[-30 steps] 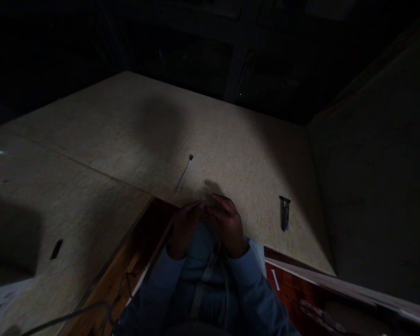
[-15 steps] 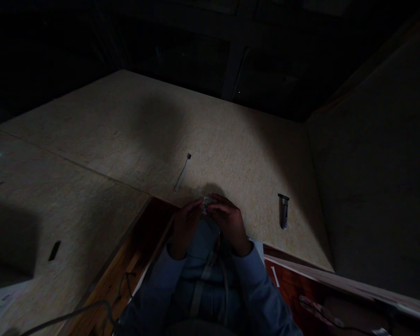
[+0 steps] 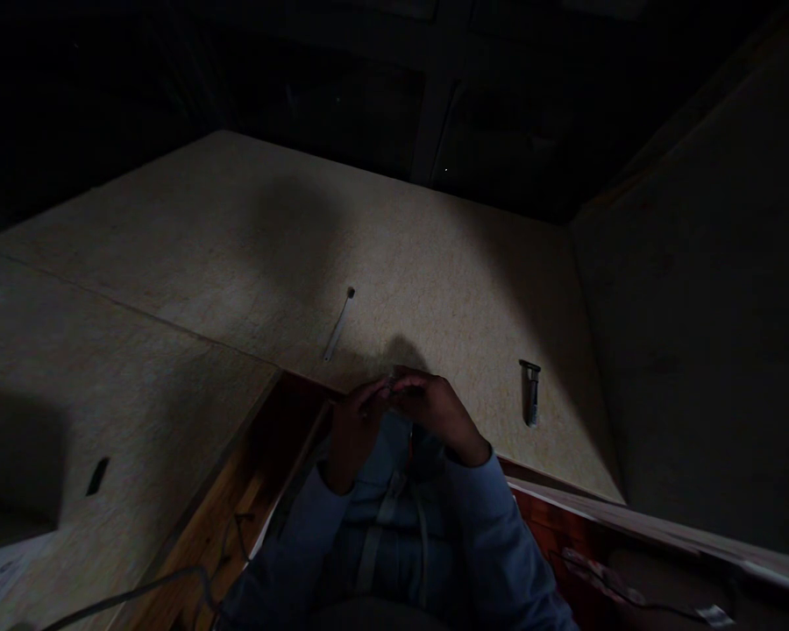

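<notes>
In dim light my left hand [image 3: 353,431] and my right hand [image 3: 437,410] are held together at the near edge of a speckled beige worktop [image 3: 250,263]. The fingertips of both hands pinch a small pale object [image 3: 392,383] that I cannot make out. A thin light rod with a dark tip [image 3: 339,324] lies on the worktop just beyond my hands. A dark metal tool [image 3: 531,393] lies to the right of my right hand. My blue sleeves and jacket fill the bottom middle.
A second beige panel [image 3: 105,386] spreads to the left, with a small dark piece [image 3: 97,476] on it. Reddish wood [image 3: 250,491] shows under the edge, with a cable [image 3: 138,592] at the lower left. A dark wall panel [image 3: 697,307] stands at the right.
My hands have stayed together at the worktop edge, shifting slightly; my right hand has turned over the small object. The view has drifted a little.
</notes>
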{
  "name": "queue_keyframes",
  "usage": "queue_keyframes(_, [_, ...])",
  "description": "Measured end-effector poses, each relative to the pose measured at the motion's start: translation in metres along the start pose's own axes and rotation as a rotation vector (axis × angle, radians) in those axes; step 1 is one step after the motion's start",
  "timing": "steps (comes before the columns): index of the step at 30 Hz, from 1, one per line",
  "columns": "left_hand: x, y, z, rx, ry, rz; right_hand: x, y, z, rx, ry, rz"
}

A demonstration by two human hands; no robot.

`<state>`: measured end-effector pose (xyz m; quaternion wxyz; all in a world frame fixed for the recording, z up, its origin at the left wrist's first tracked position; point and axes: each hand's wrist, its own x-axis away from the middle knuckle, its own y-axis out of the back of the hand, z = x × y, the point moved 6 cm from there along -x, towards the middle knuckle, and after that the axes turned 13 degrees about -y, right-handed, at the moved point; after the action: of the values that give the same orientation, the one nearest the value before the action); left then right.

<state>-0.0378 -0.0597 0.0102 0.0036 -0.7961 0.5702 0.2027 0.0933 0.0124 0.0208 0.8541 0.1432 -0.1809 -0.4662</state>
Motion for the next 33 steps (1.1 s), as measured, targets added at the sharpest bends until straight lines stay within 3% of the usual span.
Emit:
queue_keyframes(8, [0.004,-0.002,0.009,0.151,0.152,-0.014,0.001,-0.001,0.001,-0.159,-0.06,0.025])
queue_keyframes(15, [0.002,-0.002,0.012,0.281,0.23,-0.065,0.004,-0.001,0.002,-0.201,-0.058,-0.061])
queue_keyframes(21, [0.004,0.0,0.014,0.365,0.276,-0.115,0.01,0.0,0.005,-0.134,0.026,-0.226])
queue_keyframes(25, [0.005,-0.001,0.015,0.392,0.284,-0.123,0.012,-0.001,0.009,-0.151,0.114,-0.279])
queue_keyframes(33, [0.005,0.002,0.016,0.366,0.323,-0.139,0.013,-0.009,0.007,-0.269,0.115,-0.346])
